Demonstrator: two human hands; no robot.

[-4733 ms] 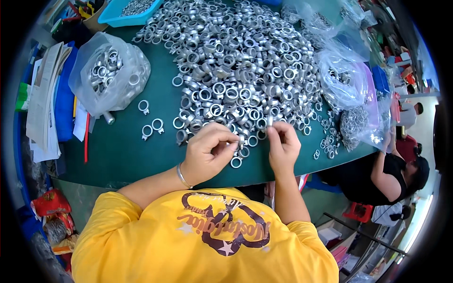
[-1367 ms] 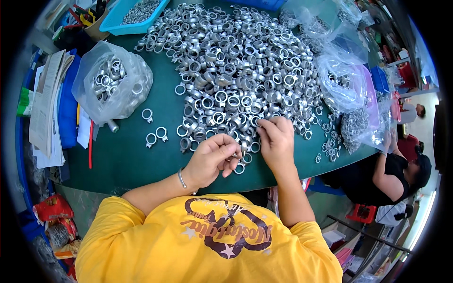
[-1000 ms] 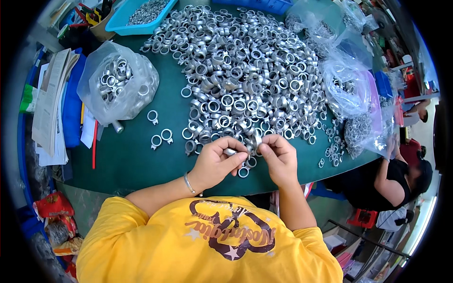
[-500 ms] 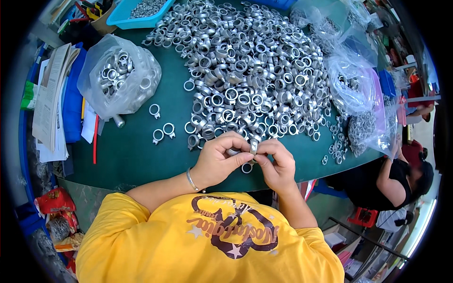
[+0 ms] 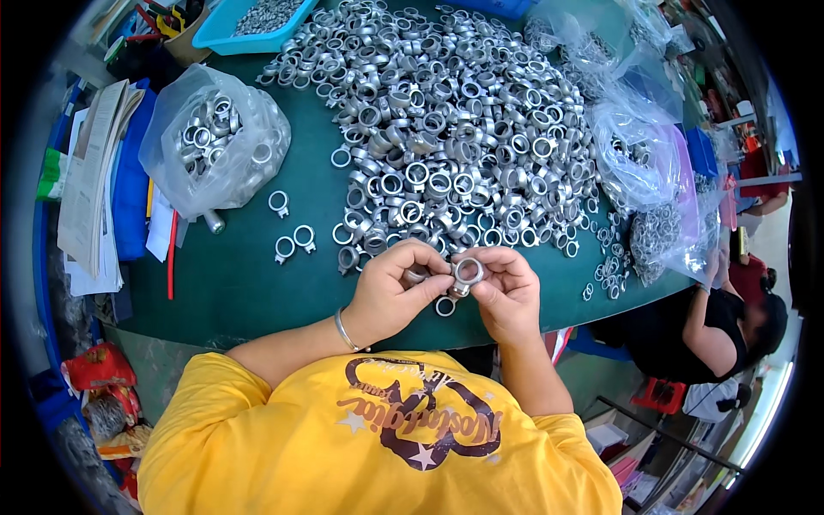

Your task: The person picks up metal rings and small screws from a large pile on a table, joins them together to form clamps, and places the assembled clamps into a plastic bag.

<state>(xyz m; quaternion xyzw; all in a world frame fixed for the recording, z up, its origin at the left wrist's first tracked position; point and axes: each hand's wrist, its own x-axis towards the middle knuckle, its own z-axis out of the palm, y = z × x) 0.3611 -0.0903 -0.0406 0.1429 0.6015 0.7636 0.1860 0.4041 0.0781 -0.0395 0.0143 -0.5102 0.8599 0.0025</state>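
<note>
In front of the pile, my right hand (image 5: 511, 296) pinches a silvery metal ring clamp (image 5: 479, 276) between thumb and fingers, its round opening turned up toward me. The thumb and forefinger of my left hand (image 5: 393, 287) close on the same clamp's lug side. Part of another grey metal piece (image 5: 415, 275) shows within the curled left fingers; its full shape is hidden. Just below the hands lies a single ring (image 5: 445, 305) on the green tabletop (image 5: 232, 296). A large heap of similar ring clamps (image 5: 463, 129) spreads beyond my fingers.
Several loose rings (image 5: 303, 236) lie to the left, near a clear plastic bag (image 5: 249, 184) of clamps. A light-blue tray (image 5: 257, 41) of small parts stands far left. Plastic bags (image 5: 661, 245) of thin rings line the right side. A person in black (image 5: 730, 343) sits at right.
The ring clamp has turned from edge-on to showing its open circle. My right fingers have shifted and opened slightly around it, while my left hand has barely moved.
</note>
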